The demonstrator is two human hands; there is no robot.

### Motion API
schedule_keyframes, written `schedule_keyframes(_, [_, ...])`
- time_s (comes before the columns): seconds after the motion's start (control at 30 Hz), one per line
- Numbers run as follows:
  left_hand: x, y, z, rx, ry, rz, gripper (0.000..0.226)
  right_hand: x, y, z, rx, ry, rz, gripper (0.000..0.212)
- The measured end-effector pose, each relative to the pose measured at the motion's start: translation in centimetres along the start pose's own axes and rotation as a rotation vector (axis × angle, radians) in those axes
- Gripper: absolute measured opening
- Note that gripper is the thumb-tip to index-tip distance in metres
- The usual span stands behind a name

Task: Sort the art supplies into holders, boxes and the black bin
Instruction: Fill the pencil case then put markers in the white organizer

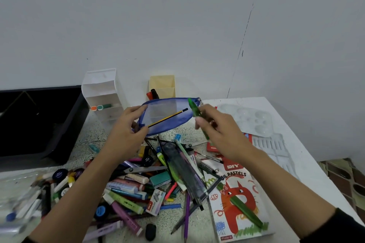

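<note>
Speckled table (110, 134) — cluttered — against white wall (177, 25)

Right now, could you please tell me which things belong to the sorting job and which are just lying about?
Job: blue pouch, gripped by left hand; green pen, in right hand; supply pile; white holder; yellow holder; black bin; oil pastels box.
Lying about: clear palette; white tray.

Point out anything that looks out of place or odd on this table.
A dark green pen lies slantwise across the oil pastels box, and most supplies sit unsorted in a jumbled heap to its left.
</note>
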State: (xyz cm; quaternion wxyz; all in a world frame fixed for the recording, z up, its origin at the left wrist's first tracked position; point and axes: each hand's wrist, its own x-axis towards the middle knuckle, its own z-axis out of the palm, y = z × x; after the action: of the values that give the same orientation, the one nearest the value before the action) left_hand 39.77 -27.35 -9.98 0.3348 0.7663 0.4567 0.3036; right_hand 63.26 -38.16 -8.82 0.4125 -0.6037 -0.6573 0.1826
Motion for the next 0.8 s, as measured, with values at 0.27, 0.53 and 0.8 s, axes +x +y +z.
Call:
schedule_keyframes(0.27, [-1.5,0.6,0.1,-0.015,-0.052,0.030,0.056,4.7,-3.2,3.2,-0.392,-0.136,-0.316,0.027])
schedule_keyframes(0.53, [-0.9,-1.1,-2.5,-0.006,0.019,-0.040,0.060,4.4,-2.4,1.5,-0.090,0.241,-0.176,0.015])
schedule_keyframes(0.8, [-1.3,-2.7,-3.6,-0.145,0.084,-0.137,0.052,0.3,4.3,6.6,-0.243,-0.018,0.143,0.032])
